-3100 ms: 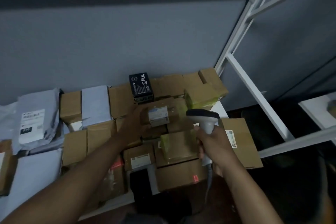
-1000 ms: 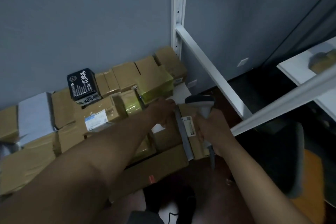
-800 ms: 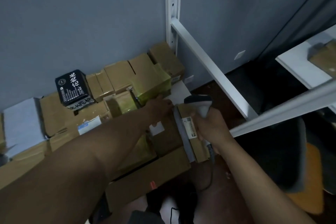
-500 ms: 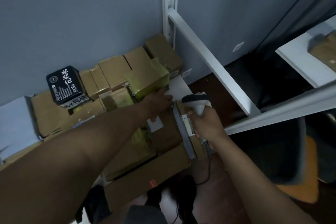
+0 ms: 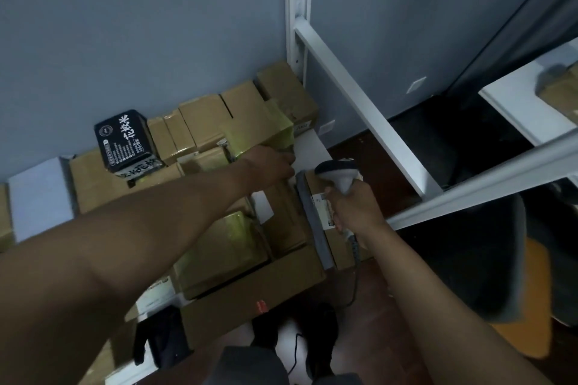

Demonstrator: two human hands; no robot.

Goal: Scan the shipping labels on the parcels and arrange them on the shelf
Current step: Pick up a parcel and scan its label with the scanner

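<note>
- A white parcel (image 5: 39, 194) lies flat at the far left of the shelf (image 5: 309, 147), beside rows of brown boxes.
- A black box (image 5: 126, 142) stands on the brown ones by the wall. It bears large white Chinese characters, with rows of small print under them too fine to read.
- Boxes wrapped in yellow-green tape (image 5: 219, 247) fill the middle. A red mark (image 5: 261, 306) shows on the front edge of the long box nearest the person.
- The left hand (image 5: 272, 164) reaches over the pile to the far right corner. Its fingers rest on a taped box (image 5: 266, 131), but whether they curl round it or only press it is unclear, as the fingertips are hidden.
- A flat carton (image 5: 316, 222) stands on edge at the right end of the shelf, its white shipping label (image 5: 320, 209) facing right. The print is too blurred to read.
- The right hand (image 5: 353, 209) is wrapped round the handle of the scanner (image 5: 337, 170), whose head points away over the carton, not at the label.
- To do the scan well, I judge the left hand should steady or tip the carton so the label faces up, then the scanner head should be angled down squarely at the barcode, held off it enough to cover the whole code.
- White shelf rails (image 5: 359, 97) run off to the right.
</note>
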